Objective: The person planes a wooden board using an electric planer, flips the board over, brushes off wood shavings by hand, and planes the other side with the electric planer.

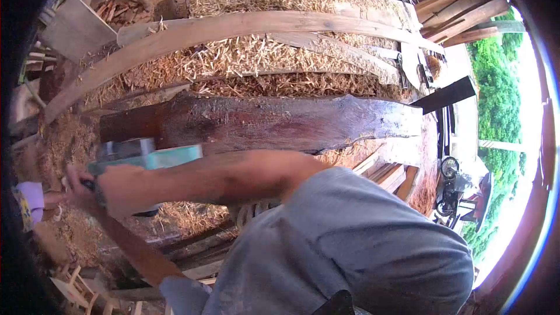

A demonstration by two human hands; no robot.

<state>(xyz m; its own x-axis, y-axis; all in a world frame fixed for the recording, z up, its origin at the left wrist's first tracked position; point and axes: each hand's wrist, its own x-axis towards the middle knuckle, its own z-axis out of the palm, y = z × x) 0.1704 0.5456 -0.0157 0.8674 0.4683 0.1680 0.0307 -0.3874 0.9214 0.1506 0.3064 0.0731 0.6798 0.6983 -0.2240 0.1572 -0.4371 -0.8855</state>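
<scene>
A teal and grey power tool (175, 156), which looks like an electric planer, is at the near left edge of a long dark wooden slab (256, 119). My right hand (119, 185) is closed around its rear part, with the forearm stretched across from the right. Close beside it, my left hand (81, 185) comes up from below, fingers curled at a dark part of the tool. Motion blurs the tool's left end and both hands, and my right hand hides much of the grip. The slab's surface looks wet or glossy toward its right end.
Wood shavings (233, 55) cover the ground beyond the slab, where a long curved plank (251, 23) lies. Stacked boards (466, 11) stand at the far right, above a parked motorcycle (448, 189). Another person in purple clothing (32, 198) is at the left edge.
</scene>
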